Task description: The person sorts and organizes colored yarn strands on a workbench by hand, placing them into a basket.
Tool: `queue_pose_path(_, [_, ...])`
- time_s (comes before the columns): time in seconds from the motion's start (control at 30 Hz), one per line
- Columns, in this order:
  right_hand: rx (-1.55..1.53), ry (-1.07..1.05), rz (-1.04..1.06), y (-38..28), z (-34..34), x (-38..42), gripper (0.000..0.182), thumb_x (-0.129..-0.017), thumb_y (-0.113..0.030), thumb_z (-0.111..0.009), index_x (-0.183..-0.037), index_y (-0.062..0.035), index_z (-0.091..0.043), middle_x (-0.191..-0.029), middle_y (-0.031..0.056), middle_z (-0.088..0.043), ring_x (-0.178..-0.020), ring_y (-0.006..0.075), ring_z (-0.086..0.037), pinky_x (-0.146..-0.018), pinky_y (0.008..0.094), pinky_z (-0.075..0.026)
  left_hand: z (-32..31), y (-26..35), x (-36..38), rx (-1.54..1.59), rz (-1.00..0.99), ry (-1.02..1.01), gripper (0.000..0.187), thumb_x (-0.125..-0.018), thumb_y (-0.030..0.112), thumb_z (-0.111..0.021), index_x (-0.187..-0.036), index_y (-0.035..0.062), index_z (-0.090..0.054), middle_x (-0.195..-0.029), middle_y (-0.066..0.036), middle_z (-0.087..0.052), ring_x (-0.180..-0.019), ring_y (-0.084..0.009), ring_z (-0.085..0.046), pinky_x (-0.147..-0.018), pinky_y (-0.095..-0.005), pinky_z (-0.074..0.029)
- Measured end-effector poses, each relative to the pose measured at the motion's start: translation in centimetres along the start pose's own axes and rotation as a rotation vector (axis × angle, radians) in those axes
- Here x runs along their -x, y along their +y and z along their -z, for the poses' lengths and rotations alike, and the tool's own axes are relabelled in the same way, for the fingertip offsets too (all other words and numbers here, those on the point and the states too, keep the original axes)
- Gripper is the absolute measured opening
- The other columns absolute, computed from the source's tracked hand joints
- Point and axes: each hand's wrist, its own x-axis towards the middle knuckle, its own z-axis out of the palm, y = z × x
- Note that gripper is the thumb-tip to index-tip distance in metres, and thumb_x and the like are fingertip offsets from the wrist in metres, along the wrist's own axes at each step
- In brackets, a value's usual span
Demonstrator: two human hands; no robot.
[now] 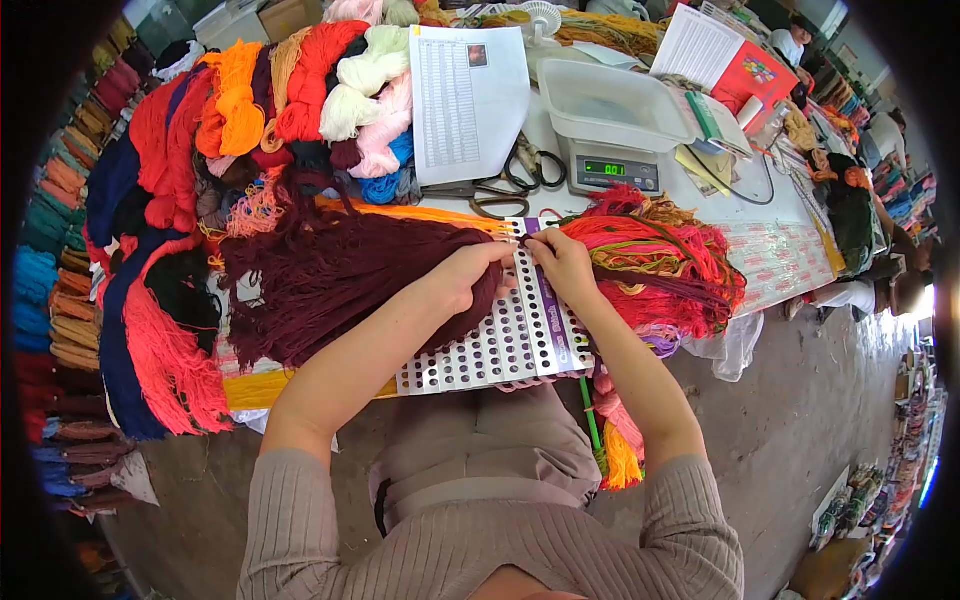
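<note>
A large bundle of dark maroon thread (330, 270) lies to the left across a white punched thread card (480, 350) with rows of holes and a purple printed strip. My left hand (472, 272) rests at the bundle's right end, fingers closed on the thread near the card's top. Close beside it, my right hand (564, 264) pinches a dark maroon strand at the card's upper holes. More maroon strands run right from under this hand, over a heap of red and multicoloured thread (655, 255). The fingertips are partly hidden.
Behind the card lie scissors (535, 165), a printed sheet (468, 105) and a digital scale (615, 172) bearing a clear plastic tub (615, 100). Colourful skeins (235, 100) pile up at left. A red booklet (750, 75) lies at back right. Other people are in the right background.
</note>
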Motion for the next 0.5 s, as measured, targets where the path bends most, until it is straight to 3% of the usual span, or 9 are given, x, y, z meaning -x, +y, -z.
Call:
queue_pose_path(0.07, [0.048, 0.017, 0.009, 0.3, 0.0, 0.0, 0.017, -0.082, -0.018, -0.059, -0.089, -0.0021, -0.061, -0.076, 0.0166, -0.063, -0.071, 0.0309, -0.062, -0.064, 0.0365, -0.047, 0.1, -0.5, -0.9, -0.171, -0.052, 0.009, 0.015, -0.085, 0.015, -0.052, -0.095, 0.0098, -0.062, -0.080, 0.001, -0.062, -0.054, -0.0052, -0.051, -0.046, -0.0182, -0.038])
queue_pose_path(0.17, [0.106, -0.002, 0.057, 0.2, 0.0, 0.2, 0.017, -0.081, -0.019, -0.059, -0.089, -0.0036, -0.061, -0.077, 0.0159, -0.063, -0.072, 0.0309, -0.061, -0.064, 0.0374, -0.047, 0.3, -0.6, -2.3, -0.263, -0.219, 0.009, 0.011, -0.082, 0.010, -0.049, -0.084, 0.0070, -0.060, -0.072, -0.001, -0.059, -0.048, -0.0071, -0.049, -0.044, -0.0199, -0.037])
queue_pose_path(0.2, [0.130, -0.006, 0.071, 0.1, -0.1, 0.2, 0.016, -0.080, -0.013, -0.062, -0.089, -0.0005, -0.061, -0.071, 0.0129, -0.061, -0.064, 0.0196, -0.058, -0.060, 0.0298, -0.045, 0.6, -0.7, -3.0, -0.282, -0.232, -0.015, 0.011, -0.082, 0.009, -0.049, -0.083, 0.0069, -0.059, -0.072, -0.001, -0.058, -0.047, -0.0070, -0.048, -0.043, -0.0202, -0.036])
queue_pose_path(0.23, [0.152, -0.041, 0.076, 0.1, 0.0, 0.1, 0.016, -0.080, -0.014, -0.062, -0.089, -0.0006, -0.061, -0.071, 0.0131, -0.061, -0.064, 0.0197, -0.059, -0.060, 0.0301, -0.045, 0.8, -0.7, -3.7, -0.302, -0.245, -0.041, 0.011, -0.081, 0.009, -0.048, -0.081, 0.0069, -0.059, -0.071, -0.001, -0.058, -0.047, -0.0069, -0.047, -0.043, -0.0205, -0.036])
queue_pose_path(0.27, [0.175, -0.074, 0.080, 0.1, 0.2, -0.2, 0.016, -0.079, -0.014, -0.062, -0.089, -0.0007, -0.061, -0.071, 0.0133, -0.061, -0.064, 0.0198, -0.059, -0.061, 0.0303, -0.045, 0.9, -0.9, -4.3, -0.306, -0.232, -0.018, 0.010, -0.081, 0.008, -0.048, -0.080, 0.0063, -0.058, -0.070, -0.002, -0.058, -0.046, -0.0077, -0.046, -0.042, -0.0213, -0.035])
queue_pose_path(0.3, [0.194, -0.138, 0.002, -0.2, 0.5, -0.4, 0.021, -0.079, -0.024, -0.060, -0.090, -0.0070, -0.062, -0.078, 0.0137, -0.063, -0.073, 0.0288, -0.062, -0.064, 0.0359, -0.047, 0.9, -0.8, -4.5, -0.303, -0.239, -0.018, 0.010, -0.081, 0.008, -0.048, -0.080, 0.0063, -0.058, -0.070, -0.002, -0.058, -0.046, -0.0077, -0.046, -0.042, -0.0213, -0.035])
queue_pose_path(0.37, [0.189, -0.185, -0.048, -0.1, 0.6, -1.1, 0.022, -0.079, -0.027, -0.059, -0.089, -0.0073, -0.062, -0.077, 0.0127, -0.064, -0.072, 0.0278, -0.062, -0.064, 0.0356, -0.047, 0.9, -0.6, -4.8, -0.332, -0.159, 0.023, 0.009, -0.083, 0.009, -0.051, -0.082, 0.0075, -0.060, -0.069, 0.001, -0.057, -0.048, -0.0055, -0.043, -0.044, -0.0209, -0.033])
queue_pose_path(0.5, [0.182, -0.332, -0.192, -0.2, 0.7, -2.5, 0.030, -0.075, -0.032, -0.053, -0.090, -0.0080, -0.062, -0.077, 0.0094, -0.065, -0.077, 0.0255, -0.062, -0.068, 0.0355, -0.046, -0.1, -0.2, -4.3, -0.382, -0.134, 0.173, 0.011, -0.082, 0.010, -0.054, -0.074, 0.0074, -0.060, -0.063, -0.001, -0.056, -0.047, -0.0088, -0.046, -0.044, -0.0242, -0.035])
